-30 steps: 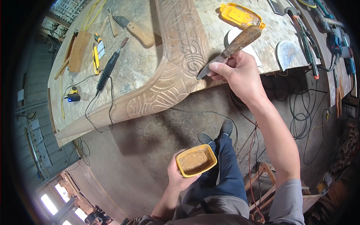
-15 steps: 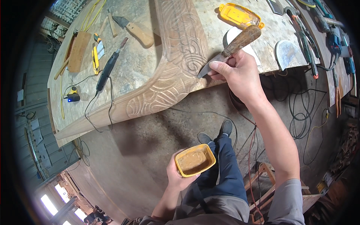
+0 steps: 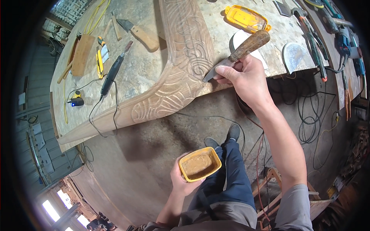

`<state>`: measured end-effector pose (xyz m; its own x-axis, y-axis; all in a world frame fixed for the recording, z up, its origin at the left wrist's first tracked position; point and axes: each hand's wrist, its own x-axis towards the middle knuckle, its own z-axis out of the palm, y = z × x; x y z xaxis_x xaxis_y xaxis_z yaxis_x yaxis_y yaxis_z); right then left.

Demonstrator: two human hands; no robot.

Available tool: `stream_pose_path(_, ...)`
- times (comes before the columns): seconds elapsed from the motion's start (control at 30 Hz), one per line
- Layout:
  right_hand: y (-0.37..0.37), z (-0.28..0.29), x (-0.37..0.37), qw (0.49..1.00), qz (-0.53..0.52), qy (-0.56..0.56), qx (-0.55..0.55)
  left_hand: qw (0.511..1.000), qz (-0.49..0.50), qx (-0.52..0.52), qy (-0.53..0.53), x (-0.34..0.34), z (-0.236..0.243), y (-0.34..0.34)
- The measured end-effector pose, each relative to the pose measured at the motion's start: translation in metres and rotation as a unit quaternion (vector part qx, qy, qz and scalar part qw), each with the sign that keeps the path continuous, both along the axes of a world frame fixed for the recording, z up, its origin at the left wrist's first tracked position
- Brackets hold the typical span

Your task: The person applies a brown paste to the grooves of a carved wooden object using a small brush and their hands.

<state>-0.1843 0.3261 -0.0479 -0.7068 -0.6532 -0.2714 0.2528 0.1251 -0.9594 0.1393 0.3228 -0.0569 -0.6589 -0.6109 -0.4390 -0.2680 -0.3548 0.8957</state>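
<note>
My right hand (image 3: 246,79) is closed round a putty knife (image 3: 248,45), its worn wooden handle pointing up and away to the right. The blade's tip meets the edge of a carved wooden piece (image 3: 162,96), beside a spiral relief. That piece is curved, brown and covered in swirling grooves, and it lies along the table's near edge. Lower down, my left hand (image 3: 183,181) grips a yellow tub (image 3: 200,164) from its left side and underneath. Tan paste coats the inside of the tub. A yellow lid (image 3: 246,18) rests on the table beyond my right hand.
On the worktable (image 3: 135,73) lie a black corded pen-like tool (image 3: 111,75), a wide scraper (image 3: 142,36), a yellow utility knife (image 3: 99,63) and a half-round pale plate (image 3: 295,56). Power tools (image 3: 343,46) crowd the right. Cables (image 3: 308,123) coil on the floor.
The knife and my right hand have shifted very slightly, with the blade tip still at the carving's edge. My left hand and the tub stay almost where they were.
</note>
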Motion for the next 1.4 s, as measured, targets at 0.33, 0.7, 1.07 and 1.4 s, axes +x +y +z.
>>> stream_pose_path(0.33, 0.001, 0.005, -0.001, 1.000, 0.014, -0.024, -0.005, 1.000, 0.001, -0.014, 0.001, -0.006, 0.004, -0.005)
stream_pose_path(0.7, 0.005, 0.000, 0.001, 1.000, -0.011, -0.013, -0.012, 0.999, -0.013, -0.040, -0.001, -0.005, 0.003, -0.005)
stream_pose_path(1.07, 0.007, -0.002, 0.000, 1.000, -0.007, 0.000, -0.015, 0.999, -0.005, -0.046, -0.001, -0.006, 0.005, -0.008)
stream_pose_path(1.4, 0.008, -0.008, 0.004, 0.999, -0.013, 0.011, -0.029, 0.991, -0.025, -0.126, 0.034, -0.017, 0.007, -0.020)
